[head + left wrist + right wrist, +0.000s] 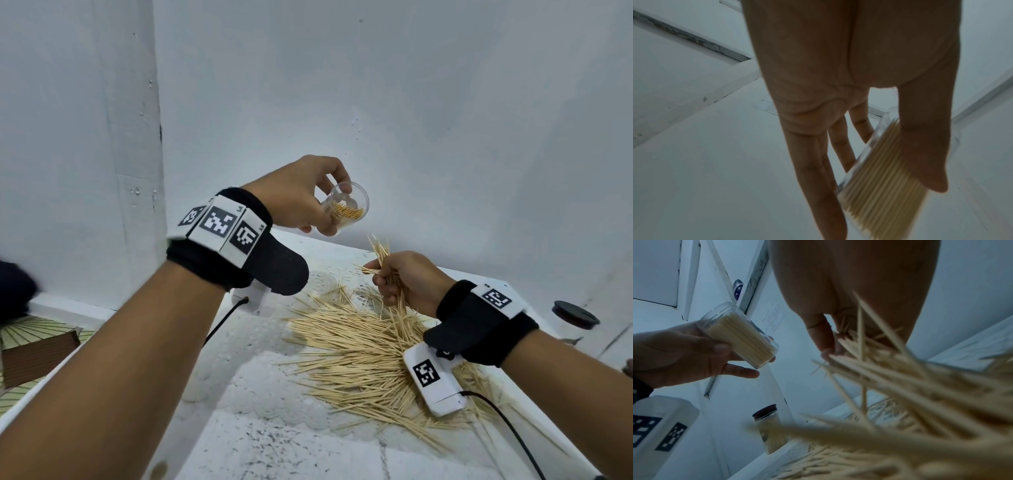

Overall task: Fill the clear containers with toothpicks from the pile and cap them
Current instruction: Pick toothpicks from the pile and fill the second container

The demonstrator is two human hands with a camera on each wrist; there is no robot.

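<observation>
The pile (370, 346) is lying spread over the desk (274, 438), within easy reach. Above it, the left hand (294, 195) is gripping a part-filled clear container (346, 209), mouth tilted toward the right hand (407, 277), which is clutching a loose bunch of toothpicks (383, 260), seemingly for loading.

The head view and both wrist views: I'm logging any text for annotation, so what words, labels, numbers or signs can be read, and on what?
No readable words or numbers in any view.
Left wristband: black-and-white square code markers, with tiny characters at the tile corners too small to read.
Right wristband and white device: code markers only, no letters.
Wall notice: lines of print, too small and blurred to read.
Container: no label visible.
</observation>
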